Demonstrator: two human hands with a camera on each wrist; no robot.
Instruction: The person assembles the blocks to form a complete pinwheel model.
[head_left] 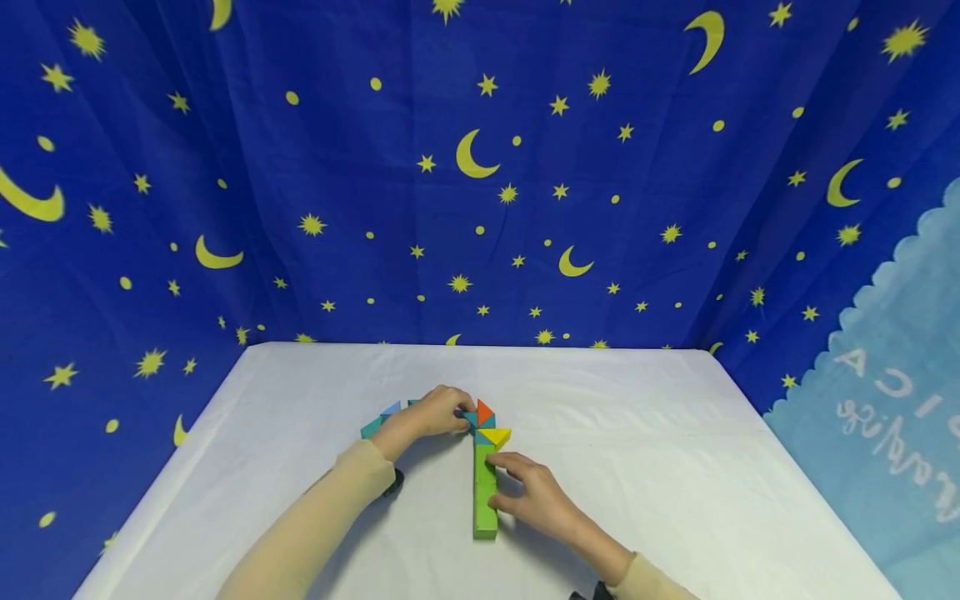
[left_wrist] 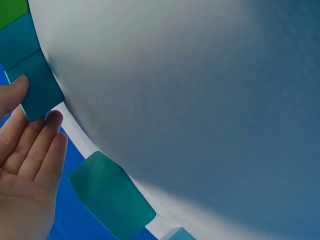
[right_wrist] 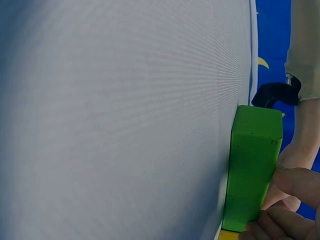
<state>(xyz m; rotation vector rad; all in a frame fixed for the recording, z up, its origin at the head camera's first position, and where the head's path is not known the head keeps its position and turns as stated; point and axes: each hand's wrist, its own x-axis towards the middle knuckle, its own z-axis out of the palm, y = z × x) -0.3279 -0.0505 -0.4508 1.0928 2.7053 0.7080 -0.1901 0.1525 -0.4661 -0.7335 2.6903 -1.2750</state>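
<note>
My left hand reaches to the top of a block column in the head view. Its thumb and fingers pinch a blue triangular block, a teal block in the left wrist view. Beside it are an orange-red triangular block and a yellow triangular block. Below these, green blocks lie end to end. My right hand rests its fingertips and thumb along the right side of the green blocks; the right wrist view shows them at the edge of a green block.
Left of the left hand lie a teal block and a light-blue triangular block, partly hidden by the forearm. A white cloth covers the table. Blue star-and-moon curtain stands behind and at the sides.
</note>
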